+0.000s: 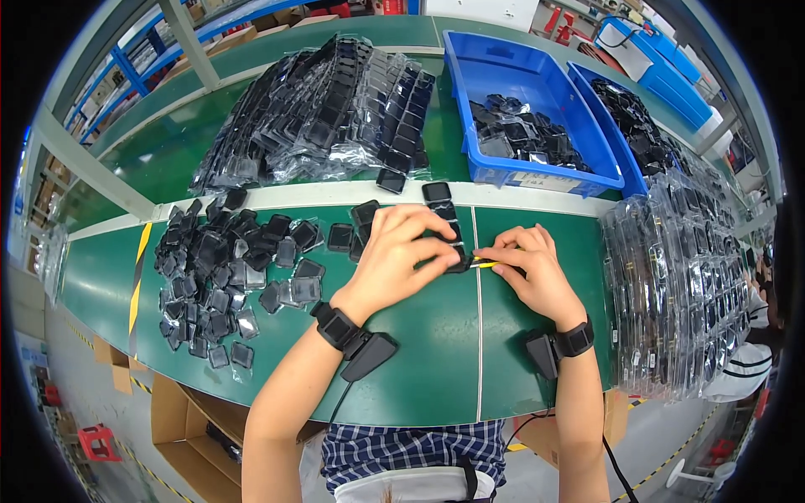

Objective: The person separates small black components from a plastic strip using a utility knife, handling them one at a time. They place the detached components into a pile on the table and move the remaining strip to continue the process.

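A short strip of black square pieces in clear plastic (pixel 442 210) lies on the green table (pixel 419 352), just left of a white seam. My left hand (pixel 398 251) is closed on the strip's near end, thumb and fingers pinching the lowest square. From the right, my right hand (pixel 534 272) grips a slim yellow utility knife (pixel 486 265) between thumb and fingers. Its metal tip points left and meets the edge of the strip. Most of the handle is hidden in the hand. Several loose black squares (pixel 340 237) lie beside my left hand.
A large heap of separate wrapped squares (pixel 210 251) covers the table's left. Uncut strips (pixel 327 109) are piled at the back, with more stacked strips (pixel 671 293) on the right. A blue bin (pixel 545 173) holding black pieces stands behind, beside a second blue bin (pixel 625 178).
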Demonstrator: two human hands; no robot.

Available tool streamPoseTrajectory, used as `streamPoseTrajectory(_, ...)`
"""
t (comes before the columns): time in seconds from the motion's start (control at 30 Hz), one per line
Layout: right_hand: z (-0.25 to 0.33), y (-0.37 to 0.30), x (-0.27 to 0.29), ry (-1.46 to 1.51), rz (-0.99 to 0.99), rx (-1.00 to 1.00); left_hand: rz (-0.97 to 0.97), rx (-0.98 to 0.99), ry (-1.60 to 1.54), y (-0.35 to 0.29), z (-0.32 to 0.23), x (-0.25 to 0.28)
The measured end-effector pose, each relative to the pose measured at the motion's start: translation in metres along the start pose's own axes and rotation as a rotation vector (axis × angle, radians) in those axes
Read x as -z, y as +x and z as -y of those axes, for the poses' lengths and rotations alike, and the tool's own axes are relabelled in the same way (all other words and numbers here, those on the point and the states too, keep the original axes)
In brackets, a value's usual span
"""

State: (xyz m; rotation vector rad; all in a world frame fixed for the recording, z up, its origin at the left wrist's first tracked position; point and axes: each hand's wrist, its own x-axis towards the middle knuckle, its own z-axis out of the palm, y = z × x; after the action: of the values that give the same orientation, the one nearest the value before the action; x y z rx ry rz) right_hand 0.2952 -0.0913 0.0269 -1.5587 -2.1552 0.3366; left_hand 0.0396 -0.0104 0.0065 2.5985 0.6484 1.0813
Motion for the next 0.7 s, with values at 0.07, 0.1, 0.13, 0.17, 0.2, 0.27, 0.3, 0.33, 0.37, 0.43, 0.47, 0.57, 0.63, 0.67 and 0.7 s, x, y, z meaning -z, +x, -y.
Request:
streamPoseTrajectory(0.07,0.0023,-0.0008,0.0008,0.020,0.040,-0.018,-0.021,0.094,-0.011,0.0043,0.0051,-0.0065)
streamPoseTrajectory(0.1,0.0028,-0.0007,0.0007,0.021,0.042,-0.017,-0.032,0.141,-0.016,0.0042,0.0062,-0.0079)
streamPoseTrajectory(0.13,0.0023,-0.0009,0.0008,0.028,0.045,-0.022,-0.031,0.141,-0.018,0.0040,0.0058,-0.0087)
streamPoseTrajectory(0.17,0.0019,-0.0010,0.0008,0.035,0.048,-0.028,-0.012,0.165,-0.011,0.0038,0.0051,-0.0091)
streamPoseTrajectory(0.2,0.0018,-0.0011,0.0008,0.043,0.050,-0.033,0.006,0.188,-0.003,0.0036,0.0044,-0.0091)
streamPoseTrajectory(0.27,0.0019,-0.0016,0.0007,0.045,0.054,-0.039,0.025,0.213,0.004,0.0030,0.0030,-0.0088)
streamPoseTrajectory(0.3,0.0024,-0.0014,0.0010,0.046,0.056,-0.044,0.038,0.232,0.007,0.0028,0.0020,-0.0078)
streamPoseTrajectory(0.33,0.0029,-0.0013,0.0013,0.048,0.058,-0.048,0.051,0.252,0.009,0.0027,0.0012,-0.0069)
streamPoseTrajectory(0.37,0.0032,-0.0012,0.0020,0.049,0.059,-0.048,0.064,0.271,0.012,0.0026,0.0006,-0.0059)
streamPoseTrajectory(0.43,0.0032,-0.0009,0.0041,0.053,0.080,-0.060,0.071,0.272,0.012,0.0028,-0.0002,-0.0033)
streamPoseTrajectory(0.47,0.0027,-0.0012,0.0050,0.054,0.091,-0.067,0.077,0.271,0.010,0.0029,-0.0009,-0.0023)
streamPoseTrajectory(0.57,-0.0008,-0.0005,0.0055,0.068,0.097,-0.051,0.096,0.271,-0.004,0.0025,0.0003,-0.0010)
streamPoseTrajectory(0.63,-0.0023,0.0006,0.0039,0.077,0.100,-0.043,0.122,0.270,-0.024,0.0027,0.0024,0.0000)
streamPoseTrajectory(0.67,-0.0017,0.0019,0.0017,0.073,0.095,-0.033,0.123,0.271,-0.023,0.0026,0.0034,0.0005)
streamPoseTrajectory(0.7,-0.0009,0.0033,-0.0008,0.069,0.089,-0.024,0.130,0.269,-0.034,0.0025,0.0043,0.0009)
